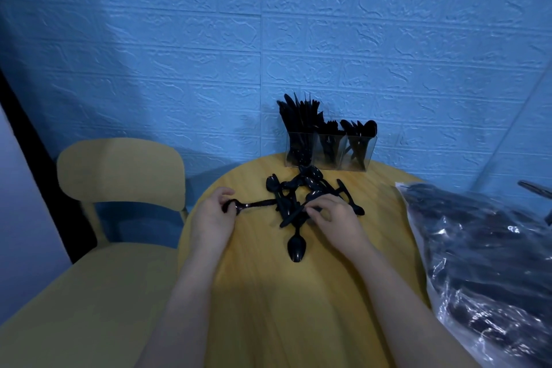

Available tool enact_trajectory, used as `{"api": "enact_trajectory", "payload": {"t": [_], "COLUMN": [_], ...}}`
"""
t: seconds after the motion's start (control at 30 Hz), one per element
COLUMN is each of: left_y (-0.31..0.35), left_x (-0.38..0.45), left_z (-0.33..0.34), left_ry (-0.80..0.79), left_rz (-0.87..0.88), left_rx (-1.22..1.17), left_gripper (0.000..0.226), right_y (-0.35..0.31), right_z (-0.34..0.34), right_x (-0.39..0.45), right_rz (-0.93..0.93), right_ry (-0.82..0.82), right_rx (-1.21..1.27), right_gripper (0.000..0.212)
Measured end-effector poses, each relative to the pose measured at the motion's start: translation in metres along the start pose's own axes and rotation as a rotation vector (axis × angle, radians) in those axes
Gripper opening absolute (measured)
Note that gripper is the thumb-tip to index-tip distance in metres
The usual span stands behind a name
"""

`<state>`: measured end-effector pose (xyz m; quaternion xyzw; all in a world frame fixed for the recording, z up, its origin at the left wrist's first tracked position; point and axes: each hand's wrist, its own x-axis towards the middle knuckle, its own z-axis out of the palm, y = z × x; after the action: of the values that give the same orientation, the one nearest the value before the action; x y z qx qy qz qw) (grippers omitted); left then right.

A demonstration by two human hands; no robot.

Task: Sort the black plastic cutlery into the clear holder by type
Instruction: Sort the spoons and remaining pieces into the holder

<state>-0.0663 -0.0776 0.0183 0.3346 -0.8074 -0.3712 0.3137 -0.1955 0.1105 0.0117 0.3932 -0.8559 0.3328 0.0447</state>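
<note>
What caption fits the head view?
Left hand grips a spoon; right hand picks at the cutlery pile.

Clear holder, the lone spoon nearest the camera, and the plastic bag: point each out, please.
clear holder (330, 152): head view, front wall of the middle compartment.
lone spoon (296, 248): head view, middle of its bowl.
plastic bag (484, 263): head view, crinkled upper surface.

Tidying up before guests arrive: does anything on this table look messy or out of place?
Yes: loose cutlery lies tangled in front of the holder, and a bulky plastic bag overhangs the table edge.
</note>
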Motion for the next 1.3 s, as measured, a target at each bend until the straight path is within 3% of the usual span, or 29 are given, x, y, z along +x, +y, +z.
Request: {"api": "enact_trajectory", "payload": {"t": [0.23,0.4,0.53,0.77,0.93,1.07,1.3], "left_y": [0.013,0.027,0.017,0.009,0.006,0.009,0.013], "left_x": [0.027,0.04,0.045,0.044,0.042,0.042,0.044], "left_z": [0.004,0.011,0.023,0.026,0.029,0.031,0.034], "left_ry": [0.169,0.025,-0.149,-0.315,-0.359,-0.379,-0.419], "left_rz": [-0.029,-0.36,-0.512,-0.639,-0.7,-0.703,-0.664], "left_rx": [-0.585,-1.306,-1.565,-1.601,-1.563,-1.517,-1.528], "left_gripper": [0.017,0.003,0.012,0.035,0.045,0.052,0.055], "right_y": [-0.017,-0.033,-0.048,-0.058,-0.048,-0.052,-0.068], "right_z": [-0.004,0.007,0.025,0.037,0.021,-0.002,0.01], "right_x": [0.019,0.046,0.053,0.053,0.059,0.065,0.06], "right_rz": [0.07,0.154,0.141,0.176,0.336,0.311,0.198], "right_ry": [0.05,-0.013,-0.15,-0.272,-0.18,-0.076,-0.361], "right_rx": [0.079,-0.077,-0.38,-0.514,-0.147,0.157,0.165], "right_gripper": [0.017,0.025,0.034,0.023,0.02,0.02,0.016]}}
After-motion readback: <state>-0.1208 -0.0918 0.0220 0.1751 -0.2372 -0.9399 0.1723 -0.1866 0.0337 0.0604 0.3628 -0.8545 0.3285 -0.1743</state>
